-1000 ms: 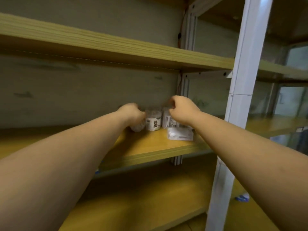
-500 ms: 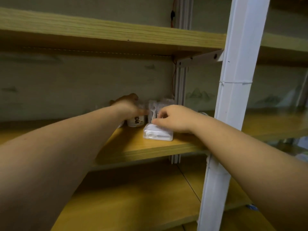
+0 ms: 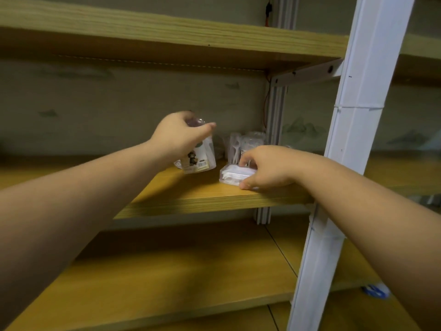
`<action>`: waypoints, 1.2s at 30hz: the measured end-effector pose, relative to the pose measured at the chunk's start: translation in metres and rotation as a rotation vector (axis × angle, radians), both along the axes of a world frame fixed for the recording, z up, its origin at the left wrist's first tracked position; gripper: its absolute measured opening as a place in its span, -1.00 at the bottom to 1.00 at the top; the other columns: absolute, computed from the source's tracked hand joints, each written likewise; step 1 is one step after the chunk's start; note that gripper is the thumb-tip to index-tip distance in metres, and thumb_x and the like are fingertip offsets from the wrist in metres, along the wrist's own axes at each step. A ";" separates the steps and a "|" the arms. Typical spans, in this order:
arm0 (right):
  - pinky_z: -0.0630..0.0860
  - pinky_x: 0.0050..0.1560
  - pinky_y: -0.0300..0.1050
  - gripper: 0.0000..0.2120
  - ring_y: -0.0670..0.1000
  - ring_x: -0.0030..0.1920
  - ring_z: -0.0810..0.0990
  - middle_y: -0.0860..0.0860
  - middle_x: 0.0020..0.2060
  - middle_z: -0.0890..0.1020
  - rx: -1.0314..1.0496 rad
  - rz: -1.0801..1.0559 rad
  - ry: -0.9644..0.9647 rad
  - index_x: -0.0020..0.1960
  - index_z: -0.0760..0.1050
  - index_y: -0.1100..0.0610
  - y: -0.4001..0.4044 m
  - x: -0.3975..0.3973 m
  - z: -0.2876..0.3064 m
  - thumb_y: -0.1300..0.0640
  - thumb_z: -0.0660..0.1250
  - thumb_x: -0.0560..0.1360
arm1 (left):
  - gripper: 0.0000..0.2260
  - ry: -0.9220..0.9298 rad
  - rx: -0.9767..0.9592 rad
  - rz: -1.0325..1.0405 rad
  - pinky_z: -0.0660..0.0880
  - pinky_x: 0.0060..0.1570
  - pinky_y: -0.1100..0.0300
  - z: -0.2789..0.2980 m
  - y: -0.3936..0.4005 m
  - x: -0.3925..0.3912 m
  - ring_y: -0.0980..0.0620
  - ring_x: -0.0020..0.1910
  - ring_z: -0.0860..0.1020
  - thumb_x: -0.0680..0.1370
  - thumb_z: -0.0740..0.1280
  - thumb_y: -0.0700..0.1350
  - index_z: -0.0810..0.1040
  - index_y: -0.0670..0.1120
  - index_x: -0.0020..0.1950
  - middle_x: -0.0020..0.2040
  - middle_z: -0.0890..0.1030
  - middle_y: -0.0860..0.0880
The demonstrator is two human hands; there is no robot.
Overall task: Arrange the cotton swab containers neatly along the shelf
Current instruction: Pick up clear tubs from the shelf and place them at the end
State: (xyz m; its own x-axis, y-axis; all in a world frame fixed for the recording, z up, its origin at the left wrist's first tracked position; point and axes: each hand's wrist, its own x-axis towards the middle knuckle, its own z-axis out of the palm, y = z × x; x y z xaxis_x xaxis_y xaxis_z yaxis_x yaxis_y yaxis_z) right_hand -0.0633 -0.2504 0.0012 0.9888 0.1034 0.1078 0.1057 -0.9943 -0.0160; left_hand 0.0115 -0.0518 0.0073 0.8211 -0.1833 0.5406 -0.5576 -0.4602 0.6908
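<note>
Left hand: my left hand [image 3: 177,137] was up over the middle shelf [image 3: 205,199], its grip closed round the top of a round tub [image 3: 199,155], thumb pointing right across the lid.
Round tub: clear plastic with a printed label; it was tilted, its base near or just touching the board; I could not tell which.
Second tub: another clear tub [image 3: 177,163] showed just behind and left of the first, mostly hidden by my wrist.
Right hand: my right hand [image 3: 267,168] lay at the shelf's front edge, its grip half closed on a flat box [image 3: 235,175], fingers over the back and right side, thumb at the near corner.
Flat box: clear and low with white swabs inside; it sat flat on the board, close to the front edge, just right of the round tub and apart from it.
Back containers: more clear containers [image 3: 245,146] stood upright at the back right corner, beside the grey rear upright [image 3: 275,130]; they were blurred, so I could not count them.
Frame: a white post [image 3: 353,139] ran down the right side in front of my right forearm.
Other shelves: an upper shelf [image 3: 167,34] sat above and a lower shelf [image 3: 167,283] below.
</note>
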 end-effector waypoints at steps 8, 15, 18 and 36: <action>0.66 -0.05 0.13 -0.71 0.09 -0.18 0.72 0.07 -0.14 0.73 0.696 0.050 -0.234 0.04 0.66 0.03 0.007 0.003 0.000 -0.12 0.33 0.47 | -0.88 0.042 -0.026 -0.016 0.60 -0.15 0.12 -0.003 0.031 -0.012 0.06 -0.12 0.62 0.49 0.41 -0.01 0.71 0.03 -0.03 -0.09 0.66 0.02; 0.66 -0.07 -0.06 -0.73 0.01 -0.14 0.69 0.19 0.06 0.65 1.081 0.175 -0.202 0.27 0.34 0.17 0.043 0.012 0.017 0.02 0.20 0.67 | -0.64 -0.028 0.025 -0.054 0.57 -0.03 0.23 -0.003 0.055 -0.012 0.20 -0.01 0.62 0.51 0.44 0.00 0.62 0.07 0.31 -0.03 0.64 0.15; 0.68 -0.07 -0.10 -0.74 0.03 -0.10 0.71 0.16 0.08 0.66 1.180 0.221 -0.143 0.32 0.36 0.15 0.061 0.017 0.022 0.09 0.23 0.67 | -0.51 -0.036 0.010 -0.039 0.58 -0.02 0.23 -0.002 0.069 -0.015 0.23 -0.02 0.59 0.49 0.47 0.10 0.54 0.05 0.39 0.06 0.64 0.11; 0.63 0.16 0.12 -0.66 0.19 0.12 0.70 0.27 0.17 0.64 1.693 0.270 -0.064 0.32 0.41 0.30 0.211 0.073 0.015 0.36 0.33 0.56 | -0.49 -0.044 -0.211 0.064 0.57 -0.13 0.25 0.002 0.219 0.007 0.14 0.08 0.62 0.46 0.50 0.13 0.59 -0.03 0.35 0.17 0.65 0.04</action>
State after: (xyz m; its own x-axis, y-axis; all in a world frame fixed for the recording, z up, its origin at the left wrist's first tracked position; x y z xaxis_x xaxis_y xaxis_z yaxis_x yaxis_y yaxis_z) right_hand 0.0093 -0.0395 0.0165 0.9539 -0.0079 0.3000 0.2969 0.1698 -0.9397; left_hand 0.0188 0.1670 0.0093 0.8021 -0.0104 0.5971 -0.5637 -0.3431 0.7513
